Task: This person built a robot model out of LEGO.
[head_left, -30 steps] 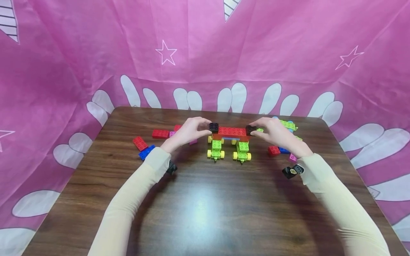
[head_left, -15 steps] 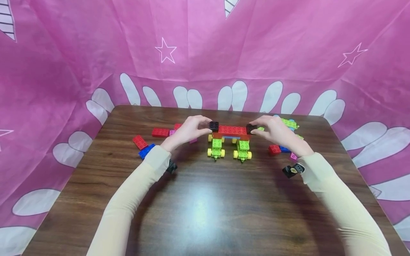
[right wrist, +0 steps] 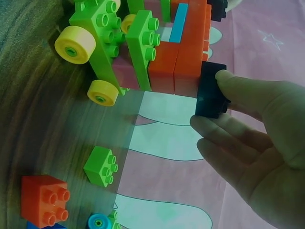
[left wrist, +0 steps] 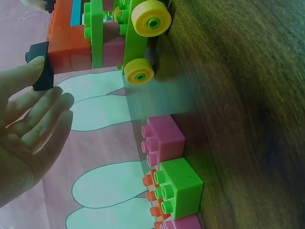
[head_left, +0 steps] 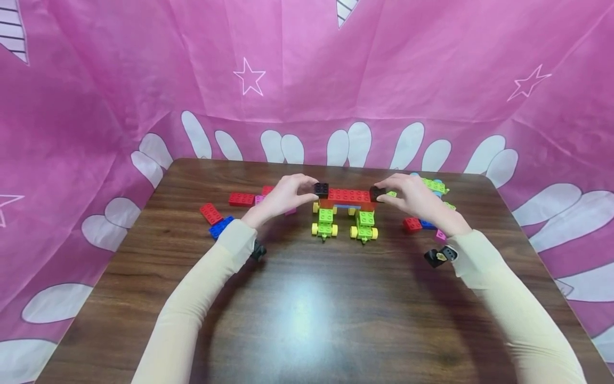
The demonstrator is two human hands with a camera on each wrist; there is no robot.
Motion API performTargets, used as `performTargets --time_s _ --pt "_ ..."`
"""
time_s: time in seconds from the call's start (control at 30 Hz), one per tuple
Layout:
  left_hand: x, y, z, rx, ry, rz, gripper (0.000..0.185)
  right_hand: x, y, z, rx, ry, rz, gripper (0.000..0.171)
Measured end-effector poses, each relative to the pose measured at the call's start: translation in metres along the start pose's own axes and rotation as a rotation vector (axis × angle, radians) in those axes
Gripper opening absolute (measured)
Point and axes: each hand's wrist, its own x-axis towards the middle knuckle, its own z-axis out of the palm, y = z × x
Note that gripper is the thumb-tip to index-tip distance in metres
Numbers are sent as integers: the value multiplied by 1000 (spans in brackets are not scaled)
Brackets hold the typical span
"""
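Nothing has visibly moved since a second ago: left grip (head_left: 287, 196) pinches the left black brick (head_left: 321, 189), right grip (head_left: 413, 198) the right black brick (head_left: 377, 194). Between them, equally near both, the red beam (head_left: 350, 195) lies lengthwise along the far edge of the bench (head_left: 364, 298).

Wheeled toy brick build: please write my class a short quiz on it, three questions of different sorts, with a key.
1. True or false: the right hand lies flat on the table.
2. Multiple choice: what colour are the build's wheels? A) blue B) yellow C) black
3. Fill in the gap: between the left black brick and the right black brick, the top row is ____.

Key: 1. False, it pinches the right black brick. 2. B. 3. Red.
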Motion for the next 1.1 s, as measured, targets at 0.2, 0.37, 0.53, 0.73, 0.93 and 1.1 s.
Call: performTargets --time_s 0.2,0.37,0.53,0.73,0.93,1.1 --pt "0 0 0 -5 5 0 40 -1 0 1 3 -7 28 33" --pt "0 -2 1 -11 15 8 40 -2 1 3 -5 14 -13 33" --pt "-1 -3 2 -18 24 25 39 -4 3 5 -7 52 -58 32" --pt "-3 -4 2 -17 34 46 40 -7 6 8 24 74 -76 32" --pt "-3 -3 1 -15 31 44 39 -8 8 10 39 98 -89 32" --pt "-4 -2 0 -1 30 49 39 -9 9 10 43 102 -75 32"
